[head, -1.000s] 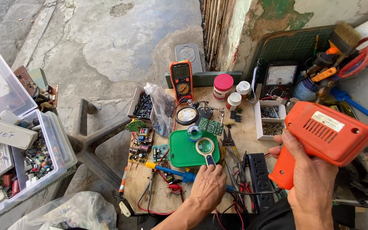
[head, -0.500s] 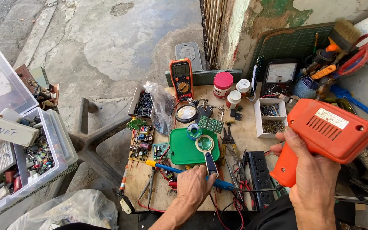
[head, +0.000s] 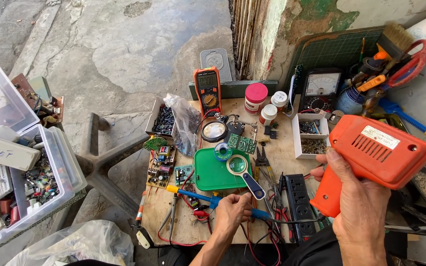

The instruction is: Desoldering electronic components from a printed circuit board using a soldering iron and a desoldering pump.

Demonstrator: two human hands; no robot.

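While the right hand (head: 358, 207) wraps its fingers tight around the grip of the orange pistol-shaped power tool (head: 375, 152), that tool sits up off the bench at 3 o'clock of the view, body hanging over the right edge of the wooden tabletop (head: 282, 162). It looks the bulkiest thing in play, and the risk starts there: a 1-handed hold on a heavy tool above a crowded bench, and a slip could bring it down on the black power strip (head: 299, 202) or the open white parts box (head: 310, 133) just beneath.

Down at 6 o'clock, the left hand (head: 232, 212) is curled over the blue-handled tool (head: 208, 198) lying across the bench, fingers bent around it; whether it is truly gripped or only pressed I cannot tell. Red and black leads are tangled right under that hand, so a tug could drag wires and whatever they are tied to.

Smaller now: the green tray (head: 213, 172) at centre carries a magnifying glass (head: 240, 167) whose handle points at the left hand. A careless knuckle could flip it off. The orange multimeter (head: 207, 91) at 12 o'clock leans upright, well apart from both hands, safe for now. The small green circuit board (head: 242, 143) beside the tray lies loose and could be knocked aside by any snagged lead.
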